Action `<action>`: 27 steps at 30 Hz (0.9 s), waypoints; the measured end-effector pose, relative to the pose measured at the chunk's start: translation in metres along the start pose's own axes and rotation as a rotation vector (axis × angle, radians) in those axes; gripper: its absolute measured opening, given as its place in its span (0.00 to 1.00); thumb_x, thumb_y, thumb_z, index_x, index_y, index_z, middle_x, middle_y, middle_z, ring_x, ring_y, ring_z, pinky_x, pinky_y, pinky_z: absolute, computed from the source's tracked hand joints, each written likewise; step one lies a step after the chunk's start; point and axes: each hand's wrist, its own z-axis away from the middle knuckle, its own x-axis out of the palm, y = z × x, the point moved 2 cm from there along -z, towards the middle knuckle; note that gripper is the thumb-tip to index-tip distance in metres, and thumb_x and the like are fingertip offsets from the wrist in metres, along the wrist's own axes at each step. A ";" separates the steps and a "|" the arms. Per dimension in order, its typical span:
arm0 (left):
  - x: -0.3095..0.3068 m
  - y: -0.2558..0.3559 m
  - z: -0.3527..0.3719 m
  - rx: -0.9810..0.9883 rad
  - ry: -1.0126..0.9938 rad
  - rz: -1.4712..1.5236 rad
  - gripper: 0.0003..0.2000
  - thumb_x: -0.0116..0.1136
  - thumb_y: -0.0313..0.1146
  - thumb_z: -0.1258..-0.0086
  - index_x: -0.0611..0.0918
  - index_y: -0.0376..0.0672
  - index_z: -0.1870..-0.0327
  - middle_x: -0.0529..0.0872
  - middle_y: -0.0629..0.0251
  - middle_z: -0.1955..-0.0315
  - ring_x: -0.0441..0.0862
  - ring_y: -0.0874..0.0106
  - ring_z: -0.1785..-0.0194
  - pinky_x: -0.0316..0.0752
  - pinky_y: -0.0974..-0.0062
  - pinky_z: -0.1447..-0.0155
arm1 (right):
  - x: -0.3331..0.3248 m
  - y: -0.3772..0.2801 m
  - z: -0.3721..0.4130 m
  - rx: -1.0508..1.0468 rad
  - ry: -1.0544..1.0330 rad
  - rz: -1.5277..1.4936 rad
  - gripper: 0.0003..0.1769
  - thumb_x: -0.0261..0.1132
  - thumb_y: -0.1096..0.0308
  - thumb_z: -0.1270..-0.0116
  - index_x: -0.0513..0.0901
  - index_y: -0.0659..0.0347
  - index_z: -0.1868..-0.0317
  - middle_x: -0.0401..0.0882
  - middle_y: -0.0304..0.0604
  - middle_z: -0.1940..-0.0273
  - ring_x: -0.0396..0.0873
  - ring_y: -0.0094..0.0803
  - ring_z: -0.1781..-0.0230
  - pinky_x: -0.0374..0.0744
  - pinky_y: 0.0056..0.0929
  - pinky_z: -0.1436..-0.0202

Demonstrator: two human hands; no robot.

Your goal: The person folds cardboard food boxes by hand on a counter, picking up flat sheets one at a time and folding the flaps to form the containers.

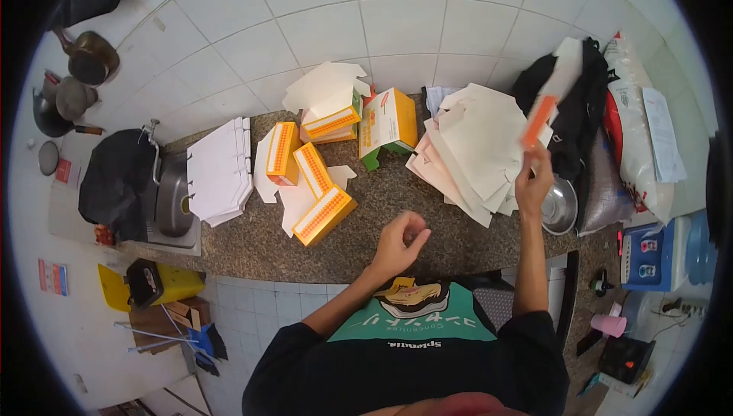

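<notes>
My right hand (536,179) is raised at the right of the counter, its fingers closed on the lower end of a white and orange carton (544,114), which is blurred. Just left of it lies a fanned pile of flat white cartons (481,149). My left hand (402,243) is over the counter's front part with curled fingers; whether anything is in them is hidden. To its left are several orange and yellow boxes (324,215), some on white cardboard. Behind stands a yellow, white and green box (387,127).
A stack of white sheets (221,172) lies beside the sink (175,202) at the left. A metal bowl (560,206), a black bag (569,111) and large sacks (637,133) are at the right. The granite counter (259,259) ends in front of my body.
</notes>
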 end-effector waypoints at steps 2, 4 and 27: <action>-0.009 0.061 0.008 0.715 0.476 -0.383 0.20 0.71 0.33 0.35 0.80 0.45 0.42 0.82 0.55 0.44 0.77 0.57 0.37 0.71 0.58 0.33 | -0.018 -0.033 -0.004 -0.156 -0.454 -0.125 0.07 0.65 0.79 0.34 0.84 0.68 0.57 0.86 0.52 0.57 0.83 0.51 0.59 0.80 0.42 0.50; -0.022 0.099 0.014 0.760 0.487 -0.657 0.25 0.73 0.33 0.39 0.79 0.48 0.39 0.78 0.55 0.40 0.72 0.53 0.32 0.64 0.56 0.28 | -0.030 -0.079 -0.001 -0.128 -0.934 -0.404 0.09 0.67 0.79 0.36 0.86 0.66 0.55 0.87 0.50 0.58 0.85 0.47 0.57 0.80 0.40 0.49; -0.022 -0.010 0.061 -0.453 -0.701 0.381 0.15 0.54 0.42 0.17 0.85 0.38 0.53 0.72 0.79 0.77 0.65 0.87 0.75 0.59 0.84 0.70 | -0.012 -0.154 0.095 0.017 -1.420 -0.514 0.17 0.64 0.58 0.27 0.85 0.64 0.69 0.81 0.57 0.74 0.82 0.59 0.68 0.78 0.48 0.65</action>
